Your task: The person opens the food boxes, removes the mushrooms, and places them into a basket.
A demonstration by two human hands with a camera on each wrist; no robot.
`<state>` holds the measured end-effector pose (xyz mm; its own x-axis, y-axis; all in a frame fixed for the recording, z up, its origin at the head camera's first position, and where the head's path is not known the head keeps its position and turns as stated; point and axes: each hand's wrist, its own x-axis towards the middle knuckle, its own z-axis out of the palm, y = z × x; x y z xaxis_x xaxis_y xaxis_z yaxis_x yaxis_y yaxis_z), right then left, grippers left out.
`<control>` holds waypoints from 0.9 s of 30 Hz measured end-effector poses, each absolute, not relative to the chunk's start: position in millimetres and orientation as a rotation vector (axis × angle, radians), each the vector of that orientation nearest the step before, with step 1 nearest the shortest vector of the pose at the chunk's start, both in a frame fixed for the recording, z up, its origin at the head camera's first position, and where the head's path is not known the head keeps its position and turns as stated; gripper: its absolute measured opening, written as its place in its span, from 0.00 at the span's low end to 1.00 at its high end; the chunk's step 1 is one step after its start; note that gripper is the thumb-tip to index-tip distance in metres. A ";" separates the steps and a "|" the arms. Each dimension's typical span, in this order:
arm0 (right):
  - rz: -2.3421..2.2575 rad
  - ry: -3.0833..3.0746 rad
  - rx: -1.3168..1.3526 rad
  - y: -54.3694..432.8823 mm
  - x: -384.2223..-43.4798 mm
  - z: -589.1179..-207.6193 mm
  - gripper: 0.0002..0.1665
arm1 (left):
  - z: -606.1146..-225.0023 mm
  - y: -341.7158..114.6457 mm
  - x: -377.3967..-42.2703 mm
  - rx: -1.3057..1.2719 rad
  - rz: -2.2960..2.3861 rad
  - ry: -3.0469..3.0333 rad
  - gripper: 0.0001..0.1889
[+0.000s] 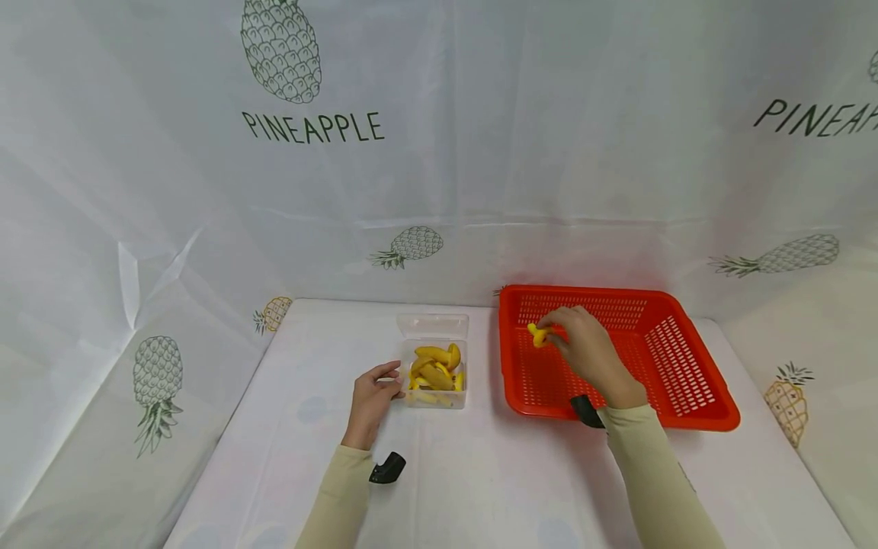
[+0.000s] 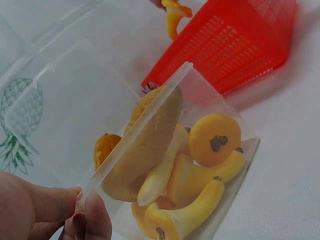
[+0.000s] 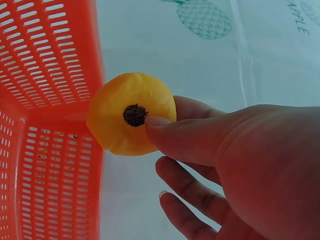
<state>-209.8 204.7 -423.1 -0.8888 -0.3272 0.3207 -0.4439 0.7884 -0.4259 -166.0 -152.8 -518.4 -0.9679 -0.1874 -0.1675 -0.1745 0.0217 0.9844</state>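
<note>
My right hand [image 1: 591, 352] pinches a small yellow gourd [image 3: 115, 112] with a round end, a dark brown spot and a narrow neck, held over the left part of the red basket [image 1: 569, 412]. My left hand [image 1: 373, 400] is at the left side of a clear plastic box [image 1: 439, 400], thumb and finger pinching its rim in the left wrist view. Inside that box lie several yellow gourds [image 2: 215, 140], some curved with dark tips. One larger, darker yellow piece [image 2: 150, 145] is partly seen through the plastic. The box's lid [image 1: 434, 326] stands raised at the back.
The red basket has slotted walls and stands right of the box, with a gap between them. Both are on a white-covered table [image 1: 453, 480]. Behind and beside hangs a white sheet [image 1: 439, 175] printed with pineapples.
</note>
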 end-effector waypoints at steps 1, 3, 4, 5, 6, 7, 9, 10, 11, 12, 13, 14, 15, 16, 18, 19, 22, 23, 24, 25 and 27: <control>0.736 -2.753 0.602 204.9 -210.3 -423.6 0.15 | -518.5 -152.8 -166.1 0.399 -2.154 -2.241 0.20; 0.734 -2.759 0.603 205.2 -211.1 -424.5 0.15 | -518.7 -152.7 -166.4 0.403 -2.151 -2.246 0.20; 0.734 -2.762 0.604 205.4 -211.5 -425.1 0.15 | -519.0 -152.7 -166.6 0.402 -2.148 -2.248 0.20; 0.737 -2.766 0.605 205.6 -211.7 -425.5 0.15 | -519.2 -152.6 -166.7 0.402 -2.144 -2.252 0.20; 0.737 -2.770 0.606 205.8 -211.7 -425.8 0.16 | -519.3 -152.4 -166.8 0.405 -2.141 -2.255 0.20; 0.738 -2.775 0.606 206.0 -211.7 -426.0 0.16 | -519.3 -152.3 -167.0 0.408 -2.139 -2.258 0.20; 0.739 -2.787 0.607 206.3 -211.1 -426.2 0.17 | -519.4 -152.1 -167.3 0.413 -2.133 -2.262 0.20; 0.735 -2.793 0.610 206.3 -210.7 -426.2 0.17 | -519.4 -152.0 -167.4 0.414 -2.130 -2.265 0.20; 0.733 -2.799 0.610 206.4 -210.0 -426.1 0.17 | -519.3 -151.9 -167.4 0.416 -2.129 -2.267 0.20; 0.729 -2.803 0.610 206.4 -209.3 -426.0 0.17 | -519.1 -151.8 -167.5 0.417 -2.126 -2.269 0.20; 0.730 -2.807 0.611 206.4 -208.7 -425.9 0.17 | -518.9 -151.8 -167.5 0.416 -2.126 -2.269 0.20; 0.733 -2.810 0.611 206.2 -207.9 -425.7 0.17 | -518.7 -151.7 -167.4 0.414 -2.125 -2.268 0.20; 0.737 -2.810 0.613 205.9 -207.3 -425.6 0.17 | -518.5 -151.6 -167.2 0.411 -2.125 -2.268 0.20; 0.740 -2.810 0.611 205.6 -206.5 -425.3 0.17 | -518.4 -151.6 -167.1 0.408 -2.127 -2.266 0.20; 0.751 -2.805 0.608 204.2 -204.5 -425.0 0.17 | -518.5 -151.7 -166.9 0.409 -2.128 -2.262 0.20; 0.758 -2.801 0.611 203.4 -203.3 -424.9 0.17 | -518.8 -151.8 -166.9 0.410 -2.131 -2.259 0.20; 0.769 -2.783 0.625 198.1 -198.8 -424.2 0.17 | -519.2 -152.2 -166.7 0.408 -2.132 -2.255 0.20; 0.771 -2.774 0.636 195.5 -197.3 -424.0 0.17 | -519.1 -152.1 -166.5 0.409 -2.134 -2.253 0.20; 0.773 -2.764 0.652 192.4 -195.5 -423.4 0.17 | -519.1 -152.1 -166.5 0.412 -2.135 -2.252 0.20; 0.769 -2.753 0.672 188.9 -194.0 -422.9 0.17 | -518.9 -152.1 -166.2 0.408 -2.136 -2.250 0.20; 0.753 -2.725 0.717 180.7 -191.5 -421.8 0.17 | -518.7 -151.9 -165.9 0.406 -2.135 -2.252 0.19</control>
<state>-191.5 180.7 -421.8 -0.8556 -0.3959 0.3336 -0.5109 0.7493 -0.4213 -165.9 -151.9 -518.7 -0.9663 -0.1950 -0.1682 -0.1784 0.0358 0.9833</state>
